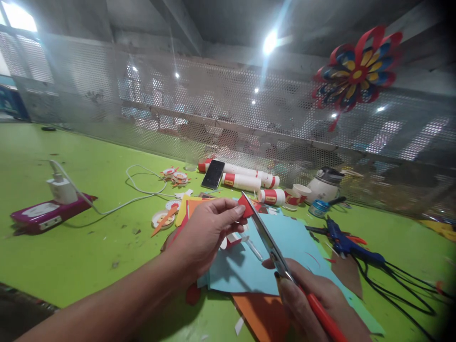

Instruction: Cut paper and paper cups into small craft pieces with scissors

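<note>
Red paper (245, 207), a small piece, is pinched between the thumb and fingers of the left hand (213, 225), above light-blue sheets (242, 275) spread on the green table (107, 266). Scissors (267, 242) with red handles are gripped by the right hand (309, 294), the blade tips brought right up to the red piece; whether it is caught between the blades cannot be told. An orange sheet (265, 318) is partly covered by the blue ones. To the right, a dark-blue glue gun (351, 247) is laid down; beyond the sheets, white-and-red paper cups (242, 181) are stacked in lying rows, near a black phone (213, 175).
</note>
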A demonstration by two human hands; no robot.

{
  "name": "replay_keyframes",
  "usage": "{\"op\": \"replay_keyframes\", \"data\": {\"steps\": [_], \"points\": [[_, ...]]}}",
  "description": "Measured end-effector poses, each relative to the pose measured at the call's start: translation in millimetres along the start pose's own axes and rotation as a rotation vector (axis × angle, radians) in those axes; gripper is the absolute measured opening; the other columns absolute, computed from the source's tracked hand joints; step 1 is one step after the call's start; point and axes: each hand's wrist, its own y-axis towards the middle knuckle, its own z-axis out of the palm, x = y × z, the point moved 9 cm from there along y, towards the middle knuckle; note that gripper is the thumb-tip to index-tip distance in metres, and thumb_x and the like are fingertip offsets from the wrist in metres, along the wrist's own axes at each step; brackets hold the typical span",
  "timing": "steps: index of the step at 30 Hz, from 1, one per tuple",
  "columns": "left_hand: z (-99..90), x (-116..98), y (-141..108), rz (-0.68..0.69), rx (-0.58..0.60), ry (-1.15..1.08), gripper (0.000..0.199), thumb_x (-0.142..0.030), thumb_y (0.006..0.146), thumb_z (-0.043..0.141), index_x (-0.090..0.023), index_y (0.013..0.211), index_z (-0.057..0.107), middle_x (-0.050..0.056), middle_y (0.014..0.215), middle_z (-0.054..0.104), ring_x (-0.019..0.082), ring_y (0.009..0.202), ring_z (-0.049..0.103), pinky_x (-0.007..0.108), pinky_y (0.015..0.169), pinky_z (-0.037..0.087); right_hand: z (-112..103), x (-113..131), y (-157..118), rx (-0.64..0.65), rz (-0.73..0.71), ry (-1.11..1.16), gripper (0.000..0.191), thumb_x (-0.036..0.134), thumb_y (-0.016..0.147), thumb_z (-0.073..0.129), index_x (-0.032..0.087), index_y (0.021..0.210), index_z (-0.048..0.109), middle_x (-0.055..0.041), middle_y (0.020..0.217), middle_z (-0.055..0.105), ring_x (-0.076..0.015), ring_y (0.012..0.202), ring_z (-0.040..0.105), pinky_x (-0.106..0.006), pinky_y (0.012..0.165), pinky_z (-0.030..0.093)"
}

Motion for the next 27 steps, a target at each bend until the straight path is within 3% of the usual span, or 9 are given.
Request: {"op": "replay_keyframes", "data": {"steps": [5, 9, 14, 19, 22, 25, 27], "points": [[3.5, 3, 2, -0.007, 0.058, 0.01, 0.011, -0.021, 0.078, 0.065, -0.012, 0.078, 0.059, 0.007, 0.078, 0.065, 0.014, 0.072, 0.062, 0.025, 0.065, 0.044, 2, -5, 4, 0.001, 0.05, 0.12, 0.042, 0.057, 0.088, 0.041, 0.019, 0.088, 0.059, 0.0048, 0.055, 0.037, -0.011, 0.048, 0.035, -0.021, 0.041, 0.03], [8.3, 9, 2, -0.031, 0.098, 0.047, 0.013, -0.021, 0.078, 0.066, -0.012, 0.079, 0.056, 0.008, 0.075, 0.066, 0.011, 0.06, 0.059, 0.025, 0.06, 0.043, -3, -10, 10, -0.032, 0.102, 0.224, 0.039, 0.057, 0.088, 0.042, 0.02, 0.083, 0.054, 0.0053, 0.054, 0.039, -0.0096, 0.044, 0.033, -0.02, 0.037, 0.027], [12.0, 17, 0, -0.059, 0.139, 0.116, 0.017, -0.023, 0.076, 0.067, -0.012, 0.086, 0.059, 0.005, 0.071, 0.065, 0.01, 0.059, 0.057, 0.024, 0.056, 0.04, -14, -18, 17, -0.076, 0.168, 0.262, 0.044, 0.061, 0.085, 0.045, 0.021, 0.069, 0.048, 0.0041, 0.053, 0.046, -0.0101, 0.045, 0.043, -0.021, 0.04, 0.033], [27.1, 26, -7, -0.082, 0.27, 0.26, 0.019, -0.026, 0.077, 0.066, -0.012, 0.089, 0.063, 0.003, 0.068, 0.064, 0.011, 0.058, 0.056, 0.024, 0.057, 0.041, -31, -13, 23, -0.13, 0.053, 0.208, 0.027, 0.042, 0.088, 0.053, 0.018, 0.099, 0.06, 0.0029, 0.058, 0.058, -0.0143, 0.055, 0.055, -0.025, 0.055, 0.046], [37.0, 36, -15, -0.145, 0.358, 0.362, 0.017, -0.027, 0.077, 0.066, -0.013, 0.087, 0.065, 0.002, 0.066, 0.063, 0.011, 0.057, 0.056, 0.026, 0.06, 0.043, -28, -12, 24, -0.074, -0.021, 0.389, 0.029, 0.032, 0.09, 0.053, 0.02, 0.116, 0.054, 0.0013, 0.071, 0.063, -0.0158, 0.066, 0.06, -0.028, 0.065, 0.048], [42.6, 46, -23, -0.224, 0.425, 0.403, 0.02, -0.029, 0.077, 0.066, -0.016, 0.091, 0.063, 0.002, 0.066, 0.064, 0.012, 0.057, 0.056, 0.026, 0.059, 0.043, -26, -10, 22, -0.051, -0.085, 0.434, 0.029, 0.027, 0.089, 0.057, 0.022, 0.117, 0.055, -0.0017, 0.09, 0.063, -0.0156, 0.077, 0.059, -0.029, 0.071, 0.048], [45.5, 48, -25, -0.231, 0.463, 0.424, 0.02, -0.031, 0.078, 0.065, -0.017, 0.091, 0.061, 0.003, 0.067, 0.064, 0.013, 0.058, 0.057, 0.025, 0.056, 0.042, -25, -10, 21, -0.044, -0.091, 0.411, 0.027, 0.025, 0.087, 0.06, 0.022, 0.114, 0.057, 0.0003, 0.085, 0.06, -0.0132, 0.073, 0.056, -0.026, 0.067, 0.047]]}}
